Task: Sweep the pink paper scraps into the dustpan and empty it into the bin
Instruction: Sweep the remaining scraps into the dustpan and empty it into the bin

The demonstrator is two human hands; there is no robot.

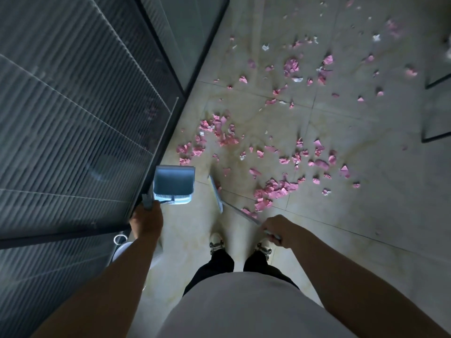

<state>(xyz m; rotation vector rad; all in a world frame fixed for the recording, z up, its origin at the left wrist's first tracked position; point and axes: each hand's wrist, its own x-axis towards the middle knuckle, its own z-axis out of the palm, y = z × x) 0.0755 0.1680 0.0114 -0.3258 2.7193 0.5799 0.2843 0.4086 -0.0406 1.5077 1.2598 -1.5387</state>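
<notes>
Pink scraps point(280, 147) are lying scattered over the floor point(366, 203), spreading far and right of both hands, the nearest clump sitting just right of the broom point(217, 195). The right hand point(275, 229) is gripping the broom handle, whose long axis is running near-right to far-left. The left hand point(147, 219) is holding the dustpan point(173, 185) handle, pan sitting left by the glass wall point(73, 118), mouth facing far, empty.
</notes>
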